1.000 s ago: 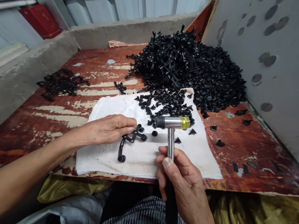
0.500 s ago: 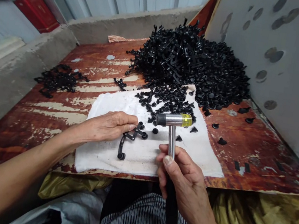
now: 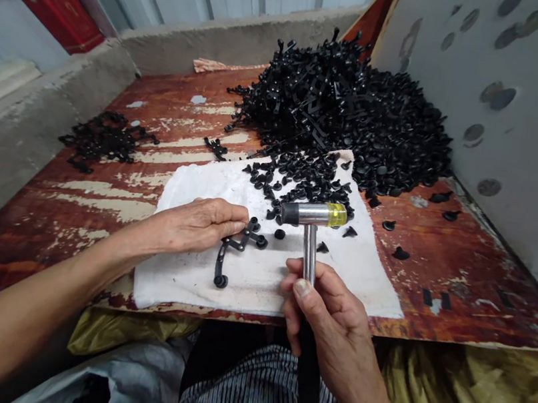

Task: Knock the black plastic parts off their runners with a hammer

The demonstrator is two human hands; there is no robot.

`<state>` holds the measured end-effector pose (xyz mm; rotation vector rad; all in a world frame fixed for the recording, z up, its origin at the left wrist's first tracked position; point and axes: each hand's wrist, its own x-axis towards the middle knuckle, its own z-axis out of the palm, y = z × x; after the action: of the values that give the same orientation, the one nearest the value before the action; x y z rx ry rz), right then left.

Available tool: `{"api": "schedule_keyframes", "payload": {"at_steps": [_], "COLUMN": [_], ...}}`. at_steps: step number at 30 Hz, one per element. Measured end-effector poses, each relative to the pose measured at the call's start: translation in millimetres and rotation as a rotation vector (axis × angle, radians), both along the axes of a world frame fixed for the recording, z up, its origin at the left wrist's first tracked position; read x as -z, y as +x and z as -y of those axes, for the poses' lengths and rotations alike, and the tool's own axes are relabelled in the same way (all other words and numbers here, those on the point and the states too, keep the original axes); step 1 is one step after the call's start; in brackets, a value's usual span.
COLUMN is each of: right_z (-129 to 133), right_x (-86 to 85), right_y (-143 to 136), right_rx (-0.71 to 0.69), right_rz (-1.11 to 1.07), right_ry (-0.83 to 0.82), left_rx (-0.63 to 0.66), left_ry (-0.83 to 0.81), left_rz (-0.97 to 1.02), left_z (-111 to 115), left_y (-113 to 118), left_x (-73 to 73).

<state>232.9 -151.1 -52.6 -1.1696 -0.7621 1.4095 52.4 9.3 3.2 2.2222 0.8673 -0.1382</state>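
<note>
Over the white cloth [image 3: 176, 282], my left hand [image 3: 202, 222] is closed on a black jointed bracket [image 3: 237, 245], pinching it between thumb and fingers. The bracket has linked arms with round caps at their ends; part of it is hidden under my fingers. My right hand [image 3: 329, 305] is wrapped round a small mallet [image 3: 311, 241], held upright with its black grip downward. The mallet's head is metal, with a black face on the left and a yellow one on the right. Loose black round caps [image 3: 298, 175] lie on the cloth just behind the mallet head.
A large heap of black parts [image 3: 343, 111] covers the back right of the worn red-brown table [image 3: 93, 229]. A smaller pile of black linkages [image 3: 106, 140] lies at the left. A grey panel [image 3: 519, 151] borders the right side, and a low concrete ledge [image 3: 192, 42] runs behind.
Both hands keep their hold on the bracket and the mallet with hardly any movement. The view has shifted very slightly.
</note>
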Motion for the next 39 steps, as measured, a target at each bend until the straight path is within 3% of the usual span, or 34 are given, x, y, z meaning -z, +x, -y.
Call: {"api": "schedule_keyframes", "payload": {"at_steps": [27, 39], "right_z": [0.1, 2.4], "right_x": [0.8, 3.2], "right_y": [0.2, 0.0], "right_rx": [-0.021, -0.036], "right_rz": [0.030, 0.052], "right_ry": [-0.008, 0.005], "left_rx": [0.023, -0.069], "left_ry": [0.004, 0.007], "left_rz": [0.045, -0.061], "left_z": [-1.8, 1.4], "left_y": [-3.4, 5.5], "left_x": [4.4, -3.1]}}
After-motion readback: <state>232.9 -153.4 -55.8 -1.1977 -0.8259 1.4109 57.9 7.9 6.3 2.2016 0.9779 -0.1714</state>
